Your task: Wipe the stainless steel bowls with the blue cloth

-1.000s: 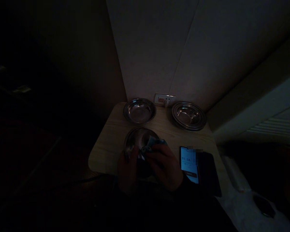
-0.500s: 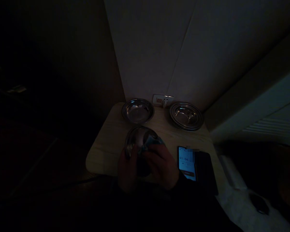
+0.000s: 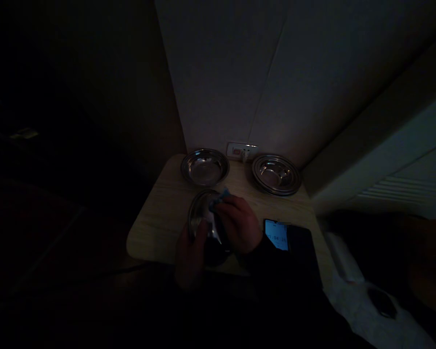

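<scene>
A shiny metal bowl point(image 3: 213, 230) is tilted up above the near side of the small wooden table point(image 3: 153, 218). My left hand point(image 3: 191, 254) grips its left rim, the thumb lying over the inside. A bluish cloth point(image 3: 222, 195) is pinched in my right hand point(image 3: 241, 224), which presses it against the upper right part of the bowl. Dim light hides the bowl's lower edge and the fingers behind it.
Another metal bowl point(image 3: 205, 167) stands at the back left of the table, and stacked metal bowls point(image 3: 277, 175) at the back right. A lit phone point(image 3: 276, 235) leans by a dark flat case point(image 3: 305, 252) on the right. Behind is a wall socket point(image 3: 241, 150) with a plug.
My right hand has moved up with the cloth, from the bowl's middle to its upper rim, uncovering more of the inside. My left hand keeps its hold. The view has shifted slightly.
</scene>
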Demonstrator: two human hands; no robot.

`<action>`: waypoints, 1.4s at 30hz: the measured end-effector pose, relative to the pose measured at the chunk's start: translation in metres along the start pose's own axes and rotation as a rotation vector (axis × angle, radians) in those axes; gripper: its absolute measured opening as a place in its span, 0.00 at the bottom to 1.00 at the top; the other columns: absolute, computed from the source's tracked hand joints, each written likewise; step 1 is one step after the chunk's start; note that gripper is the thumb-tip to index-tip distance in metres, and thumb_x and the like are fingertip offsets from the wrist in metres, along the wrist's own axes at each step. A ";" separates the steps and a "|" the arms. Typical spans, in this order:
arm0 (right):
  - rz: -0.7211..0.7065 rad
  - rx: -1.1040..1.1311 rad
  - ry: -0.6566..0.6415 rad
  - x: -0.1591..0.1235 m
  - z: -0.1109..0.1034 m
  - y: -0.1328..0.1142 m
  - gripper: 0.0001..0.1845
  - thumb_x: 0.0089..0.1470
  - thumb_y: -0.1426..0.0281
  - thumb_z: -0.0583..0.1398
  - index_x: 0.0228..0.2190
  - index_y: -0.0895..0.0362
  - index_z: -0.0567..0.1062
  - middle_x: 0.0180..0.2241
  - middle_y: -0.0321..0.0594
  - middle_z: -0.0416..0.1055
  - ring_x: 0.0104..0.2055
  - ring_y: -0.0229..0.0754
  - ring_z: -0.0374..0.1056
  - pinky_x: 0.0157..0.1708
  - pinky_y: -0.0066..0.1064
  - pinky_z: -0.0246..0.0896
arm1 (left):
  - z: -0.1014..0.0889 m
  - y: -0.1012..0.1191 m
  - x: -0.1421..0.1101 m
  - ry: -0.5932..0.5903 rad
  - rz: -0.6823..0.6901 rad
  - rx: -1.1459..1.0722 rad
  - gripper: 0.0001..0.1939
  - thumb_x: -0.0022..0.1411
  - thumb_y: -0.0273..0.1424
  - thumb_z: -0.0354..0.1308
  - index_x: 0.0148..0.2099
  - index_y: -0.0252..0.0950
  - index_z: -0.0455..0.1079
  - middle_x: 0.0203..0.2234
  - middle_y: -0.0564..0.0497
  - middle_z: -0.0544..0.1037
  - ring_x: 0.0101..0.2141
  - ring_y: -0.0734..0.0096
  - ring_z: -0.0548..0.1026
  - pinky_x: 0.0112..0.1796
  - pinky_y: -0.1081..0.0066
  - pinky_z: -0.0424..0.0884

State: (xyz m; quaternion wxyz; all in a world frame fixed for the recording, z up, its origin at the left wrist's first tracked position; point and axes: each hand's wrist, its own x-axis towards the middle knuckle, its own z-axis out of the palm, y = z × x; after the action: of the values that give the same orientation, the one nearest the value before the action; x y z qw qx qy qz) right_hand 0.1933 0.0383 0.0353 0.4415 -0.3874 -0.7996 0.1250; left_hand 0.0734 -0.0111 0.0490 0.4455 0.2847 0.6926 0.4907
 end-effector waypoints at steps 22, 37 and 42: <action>-0.077 -0.078 -0.175 0.002 -0.019 -0.012 0.11 0.54 0.75 0.53 0.38 0.58 0.74 0.37 0.45 0.69 0.39 0.43 0.61 0.37 0.34 0.62 | 0.001 -0.005 0.000 -0.044 0.051 0.005 0.23 0.52 0.46 0.54 0.43 0.34 0.69 0.35 0.47 0.76 0.36 0.63 0.74 0.36 0.68 0.68; 0.115 -0.012 -0.089 -0.021 -0.005 0.023 0.10 0.55 0.74 0.54 0.36 0.58 0.74 0.36 0.45 0.68 0.39 0.42 0.65 0.40 0.35 0.64 | -0.004 -0.003 0.010 0.016 -0.127 -0.160 0.23 0.52 0.45 0.53 0.43 0.33 0.69 0.36 0.44 0.77 0.37 0.60 0.75 0.37 0.65 0.70; 0.170 0.033 -0.034 -0.029 -0.009 0.032 0.10 0.54 0.73 0.55 0.37 0.57 0.74 0.37 0.44 0.68 0.41 0.41 0.65 0.41 0.35 0.64 | -0.004 -0.006 0.015 0.050 -0.108 -0.188 0.21 0.51 0.43 0.56 0.43 0.34 0.70 0.39 0.44 0.76 0.41 0.59 0.73 0.40 0.64 0.69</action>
State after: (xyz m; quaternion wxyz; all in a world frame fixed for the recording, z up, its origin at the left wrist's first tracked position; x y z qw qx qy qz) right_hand 0.2258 0.0378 0.0055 0.4219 -0.4443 -0.7691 0.1819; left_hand 0.0632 -0.0029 0.0393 0.4787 0.1917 0.6685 0.5359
